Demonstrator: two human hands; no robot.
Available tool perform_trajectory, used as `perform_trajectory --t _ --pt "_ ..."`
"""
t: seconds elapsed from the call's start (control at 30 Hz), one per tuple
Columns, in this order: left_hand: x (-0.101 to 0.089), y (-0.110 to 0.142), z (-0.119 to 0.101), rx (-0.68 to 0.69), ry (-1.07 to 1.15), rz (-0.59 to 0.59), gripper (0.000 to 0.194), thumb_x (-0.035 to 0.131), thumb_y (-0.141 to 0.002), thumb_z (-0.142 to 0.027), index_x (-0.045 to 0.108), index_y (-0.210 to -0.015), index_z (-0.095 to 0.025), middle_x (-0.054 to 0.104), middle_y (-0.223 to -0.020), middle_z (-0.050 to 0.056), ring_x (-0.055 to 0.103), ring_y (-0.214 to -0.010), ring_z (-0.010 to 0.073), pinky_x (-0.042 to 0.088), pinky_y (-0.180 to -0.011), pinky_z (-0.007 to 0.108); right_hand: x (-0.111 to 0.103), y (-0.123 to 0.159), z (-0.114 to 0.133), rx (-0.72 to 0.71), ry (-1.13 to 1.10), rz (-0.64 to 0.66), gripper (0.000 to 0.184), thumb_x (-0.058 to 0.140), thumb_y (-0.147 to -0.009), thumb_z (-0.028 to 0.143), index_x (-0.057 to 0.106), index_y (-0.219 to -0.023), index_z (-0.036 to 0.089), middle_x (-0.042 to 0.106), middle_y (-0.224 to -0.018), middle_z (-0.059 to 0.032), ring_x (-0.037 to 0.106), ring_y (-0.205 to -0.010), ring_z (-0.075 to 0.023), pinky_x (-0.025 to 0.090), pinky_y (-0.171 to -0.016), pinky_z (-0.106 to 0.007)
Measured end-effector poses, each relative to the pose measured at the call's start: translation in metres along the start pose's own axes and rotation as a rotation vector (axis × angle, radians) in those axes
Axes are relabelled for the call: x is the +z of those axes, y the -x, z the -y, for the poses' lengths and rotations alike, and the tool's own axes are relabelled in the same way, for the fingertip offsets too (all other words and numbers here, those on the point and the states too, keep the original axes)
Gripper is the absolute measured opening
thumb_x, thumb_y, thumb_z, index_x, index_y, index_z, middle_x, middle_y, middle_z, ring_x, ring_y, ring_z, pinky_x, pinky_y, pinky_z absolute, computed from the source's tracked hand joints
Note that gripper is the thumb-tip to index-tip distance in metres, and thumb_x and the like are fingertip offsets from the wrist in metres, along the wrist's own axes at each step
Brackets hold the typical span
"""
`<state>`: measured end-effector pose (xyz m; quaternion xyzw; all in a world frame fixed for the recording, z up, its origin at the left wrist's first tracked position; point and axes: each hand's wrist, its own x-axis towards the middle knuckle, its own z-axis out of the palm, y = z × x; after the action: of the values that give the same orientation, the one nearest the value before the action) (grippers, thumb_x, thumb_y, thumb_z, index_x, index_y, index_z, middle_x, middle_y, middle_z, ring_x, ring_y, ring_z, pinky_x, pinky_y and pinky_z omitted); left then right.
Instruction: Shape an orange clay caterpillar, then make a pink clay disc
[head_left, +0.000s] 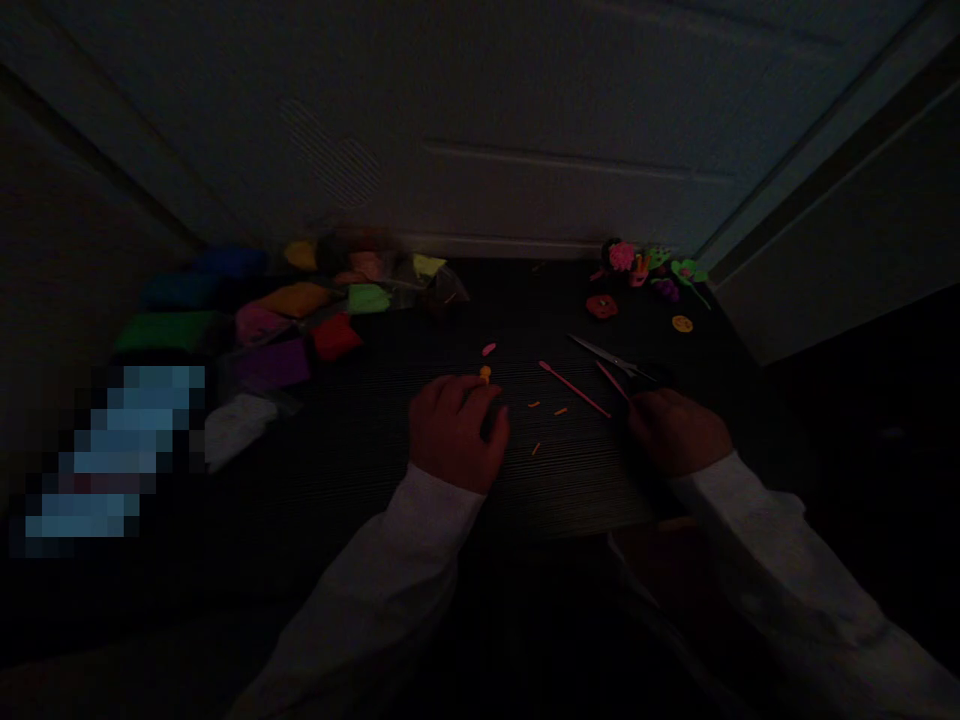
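Observation:
The scene is dim. My left hand (456, 430) rests on the dark table with its fingers curled; a small yellow-orange clay piece (485, 373) with a round top pokes out at the fingertips. Just beyond it lies a small pink clay bit (489, 349). My right hand (679, 432) is closed around the lower end of a pink modelling tool (611, 379), whose pointed tip angles up and left. A second pink tool (576, 389) lies between the hands, near thin orange clay strips (561, 411). Behind my right hand are scissors (611, 357), blades spread slightly.
Bagged coloured clay, including a red pack (335, 338) and a purple pack (274, 364), fills the left back. A blurred bright screen (127, 450) lies far left. At the back right stand a pink clay flower (621, 256), a red piece (601, 306) and a yellow disc (682, 324).

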<state>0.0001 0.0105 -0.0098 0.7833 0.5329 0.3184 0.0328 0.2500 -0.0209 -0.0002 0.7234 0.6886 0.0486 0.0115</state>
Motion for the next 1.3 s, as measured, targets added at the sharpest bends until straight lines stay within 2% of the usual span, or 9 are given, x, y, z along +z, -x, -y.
perform_trajectory --t 0.17,0.3,0.5,0.67,0.9,1.13,1.3 --pt "0.006 -0.012 -0.027 0.076 0.029 0.165 0.015 0.053 -0.071 -0.027 0.063 -0.081 -0.021 0.06 -0.099 0.005 0.043 -0.101 0.0276 0.034 -0.083 0.046 0.008 0.001 -0.004 0.143 -0.044 -0.05 0.021 0.042 -0.077 0.03 0.055 -0.085 0.016 0.062 -0.072 -0.0066 0.057 -0.058 -0.0163 0.035 -0.046 -0.024" --pt "0.018 -0.025 -0.035 0.127 0.043 0.256 0.014 0.058 -0.067 -0.03 0.064 -0.076 -0.021 0.058 -0.102 0.006 0.041 -0.102 0.0294 0.031 -0.082 0.049 0.01 0.018 0.003 0.234 -0.209 -0.131 0.024 0.036 -0.081 0.031 0.051 -0.091 0.015 0.061 -0.059 -0.004 0.056 -0.045 -0.0151 0.035 -0.041 -0.023" --pt "0.027 -0.026 -0.028 0.138 0.082 0.255 0.013 0.058 -0.067 -0.032 0.063 -0.075 -0.023 0.057 -0.106 0.003 0.038 -0.107 0.0292 0.026 -0.085 0.05 0.009 0.036 0.034 -0.027 -0.401 -0.142 0.022 0.038 -0.084 0.032 0.053 -0.091 0.018 0.066 -0.072 -0.0038 0.062 -0.055 -0.0142 0.043 -0.048 -0.022" --pt "0.027 -0.023 -0.028 0.127 0.108 0.262 0.011 0.058 -0.068 -0.03 0.063 -0.074 -0.023 0.057 -0.106 0.002 0.037 -0.109 0.0287 0.024 -0.086 0.05 0.013 0.036 0.042 -0.126 -0.324 -0.137 0.023 0.039 -0.083 0.029 0.053 -0.099 0.019 0.067 -0.08 -0.0046 0.063 -0.059 -0.0153 0.045 -0.052 -0.024" --pt "0.025 -0.022 -0.027 0.114 0.123 0.221 0.01 0.054 -0.07 -0.025 0.064 -0.073 -0.023 0.058 -0.104 0.002 0.039 -0.108 0.0266 0.025 -0.086 0.048 0.019 0.036 0.043 -0.217 -0.268 -0.16 0.024 0.04 -0.083 0.026 0.053 -0.1 0.016 0.067 -0.076 -0.0045 0.062 -0.058 -0.0142 0.045 -0.055 -0.024" --pt "0.024 -0.022 -0.025 0.096 0.092 0.241 0.012 0.052 -0.072 -0.026 0.064 -0.074 -0.024 0.059 -0.104 -0.001 0.04 -0.108 0.024 0.026 -0.088 0.047 0.022 0.035 0.043 -0.265 -0.236 -0.248 0.021 0.044 -0.081 0.026 0.055 -0.097 0.016 0.066 -0.067 -0.0013 0.059 -0.052 -0.0121 0.041 -0.049 -0.022" --pt "0.025 -0.021 -0.026 0.105 0.088 0.249 0.012 0.053 -0.072 -0.027 0.064 -0.075 -0.025 0.059 -0.104 -0.001 0.039 -0.108 0.0239 0.025 -0.089 0.047 0.022 0.035 0.044 -0.247 -0.226 -0.251 0.021 0.045 -0.081 0.026 0.055 -0.095 0.016 0.065 -0.066 -0.0013 0.059 -0.052 -0.0118 0.04 -0.05 -0.022"
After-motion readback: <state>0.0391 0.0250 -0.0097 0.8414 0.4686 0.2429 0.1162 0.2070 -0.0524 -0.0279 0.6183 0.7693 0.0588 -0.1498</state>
